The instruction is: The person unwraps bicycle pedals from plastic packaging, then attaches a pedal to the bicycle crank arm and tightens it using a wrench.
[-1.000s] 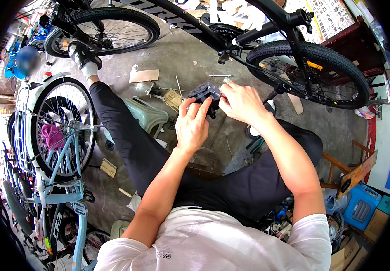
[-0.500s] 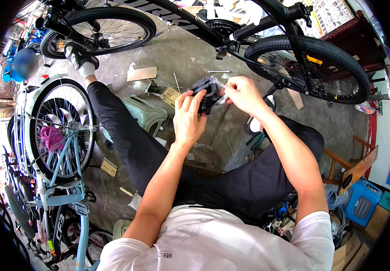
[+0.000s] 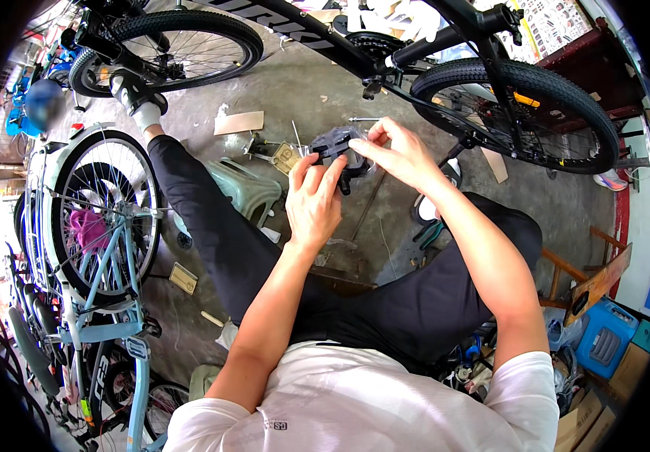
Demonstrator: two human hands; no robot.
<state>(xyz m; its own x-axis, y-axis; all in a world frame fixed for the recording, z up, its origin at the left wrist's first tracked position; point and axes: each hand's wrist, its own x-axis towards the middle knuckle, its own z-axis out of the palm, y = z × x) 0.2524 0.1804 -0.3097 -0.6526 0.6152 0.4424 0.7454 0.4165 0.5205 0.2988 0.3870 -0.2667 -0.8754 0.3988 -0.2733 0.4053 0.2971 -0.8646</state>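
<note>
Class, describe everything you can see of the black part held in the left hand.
The black part is a chunky, angular piece, seemingly plastic, with a stub at its lower end. Clear film appears to cover some of it. The left hand holds it above the floor; the right hand is at its right side, its grip unclear.

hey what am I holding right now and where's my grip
Your left hand holds a black part by its near left side; your right hand is at its right side, its grip unclear.
</note>
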